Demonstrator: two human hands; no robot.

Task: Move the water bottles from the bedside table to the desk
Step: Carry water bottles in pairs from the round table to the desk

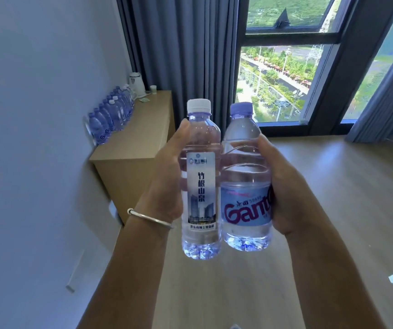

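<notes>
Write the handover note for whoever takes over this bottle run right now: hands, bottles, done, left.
Left hand grips the white-capped bottle, upright. Right hand grips the blue-capped bottle, upright, beside the first and about touching it.
Both are carried in the air, above the floor, facing the desk against the wall on the left.
Done: a row of bottles already stands on the desk along the wall, with a kettle at the far end.
Left: walk over and set these two down on the desk. The bedside table is out of view, so check it for more.

"Gant" on blue-capped bottle (245,184)
</notes>
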